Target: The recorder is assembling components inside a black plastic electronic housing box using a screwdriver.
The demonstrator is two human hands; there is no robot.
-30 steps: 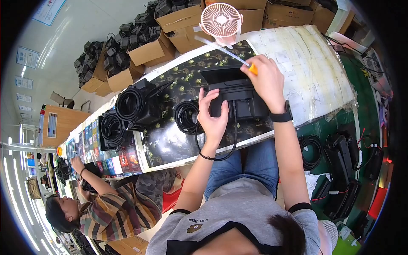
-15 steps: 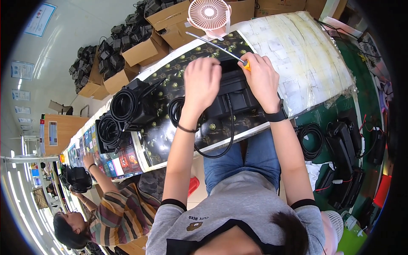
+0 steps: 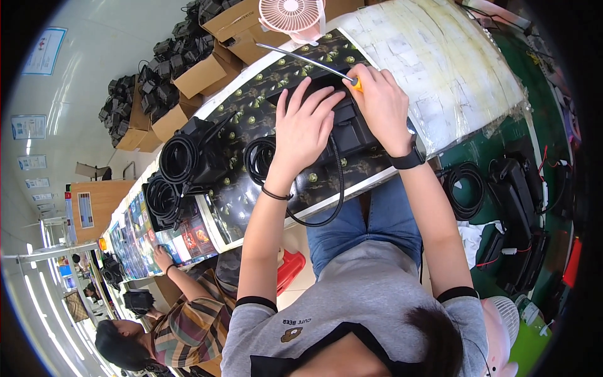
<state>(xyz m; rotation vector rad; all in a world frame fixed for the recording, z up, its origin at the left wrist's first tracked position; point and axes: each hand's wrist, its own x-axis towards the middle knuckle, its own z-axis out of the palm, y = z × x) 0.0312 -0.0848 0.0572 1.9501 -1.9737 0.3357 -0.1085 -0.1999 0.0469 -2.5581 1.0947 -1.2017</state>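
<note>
A black plastic box-shaped device (image 3: 353, 131) lies in front of me on the dark patterned mat. My left hand (image 3: 304, 129) rests on the device's left part, palm down with fingers spread, and hides some of it. My right hand (image 3: 383, 108) is closed round the yellow handle of a screwdriver (image 3: 306, 58), beside the device's far right side. The metal shaft points left and away, clear of the device. A black cable (image 3: 341, 188) runs from the device over the table's near edge, with a coil (image 3: 256, 162) by my left wrist.
More black devices with coiled cables (image 3: 179, 157) stand to the left. A pink fan (image 3: 292, 14) is at the far edge, near cardboard boxes (image 3: 210, 72) of black units. White padded wrap (image 3: 433, 69) lies at right. A co-worker (image 3: 182, 320) sits at the lower left.
My left hand has opened, its fingers spreading over the device. The right hand still grips the screwdriver. The co-worker has brought a black unit lower, off the table edge.
</note>
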